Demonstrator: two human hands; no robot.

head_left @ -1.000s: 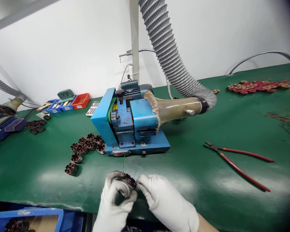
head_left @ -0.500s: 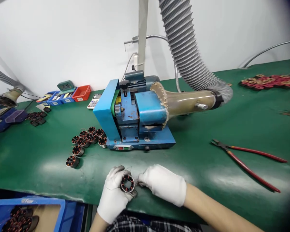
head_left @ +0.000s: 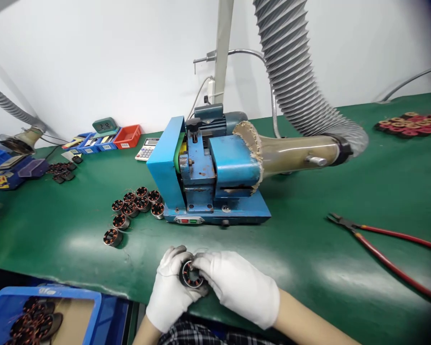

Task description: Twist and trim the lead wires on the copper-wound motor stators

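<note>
My left hand (head_left: 170,290), in a white glove with darkened fingertips, is closed around a motor stator (head_left: 193,275). The stator is a metal ring with copper windings inside, its open face turned up toward me. My right hand (head_left: 242,285), gloved the same way, has its fingers pinched together over the stator's upper right rim. Whatever lies between those fingertips is hidden. A fine wire shows just above them. Several more wound stators (head_left: 130,209) stand on the green bench to the left, some with thin loose wire ends.
A blue belt-driven machine (head_left: 201,177) with a grey extraction hose (head_left: 290,72) stands ahead. Red-handled cutters (head_left: 348,224) lie at right, red and black rings (head_left: 411,124) at far right. A blue bin (head_left: 97,306) with stators is at lower left, a calculator (head_left: 146,149) behind.
My right hand has moved left, from just beside the stator onto its upper right rim. My left hand still holds the stator. The view has shifted slightly left.
</note>
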